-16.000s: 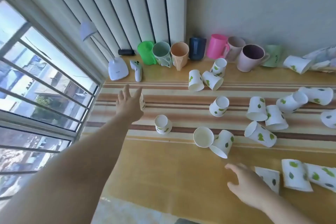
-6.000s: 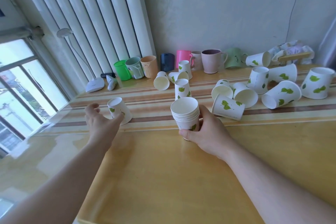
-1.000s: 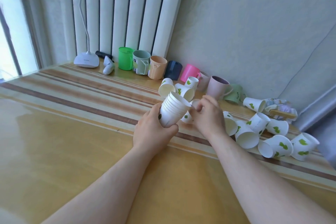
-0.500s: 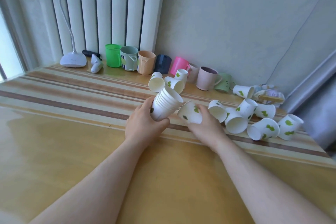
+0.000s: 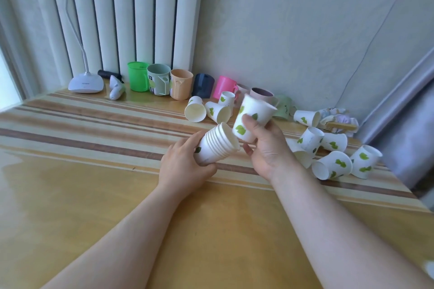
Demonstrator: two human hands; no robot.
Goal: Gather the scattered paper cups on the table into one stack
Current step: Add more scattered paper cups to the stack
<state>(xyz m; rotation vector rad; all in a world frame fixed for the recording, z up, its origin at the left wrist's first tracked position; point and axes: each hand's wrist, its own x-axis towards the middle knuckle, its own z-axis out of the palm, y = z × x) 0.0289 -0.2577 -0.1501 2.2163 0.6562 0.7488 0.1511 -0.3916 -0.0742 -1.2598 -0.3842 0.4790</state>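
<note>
My left hand grips a stack of white paper cups, tilted with its mouth up and to the right. My right hand holds a single paper cup with green leaves, its bottom just above the stack's rim. Three loose paper cups lie behind the hands. Several more paper cups are scattered at the right, one partly hidden by my right hand.
A row of coloured plastic mugs stands along the wall. A white desk lamp and a small white device sit at the back left. The yellow table has striped bands; its right edge falls beside a grey curtain.
My right hand has lifted the single cup off the table and turned it upright, bringing its bottom over the stack's mouth. The left hand keeps the stack in place.
</note>
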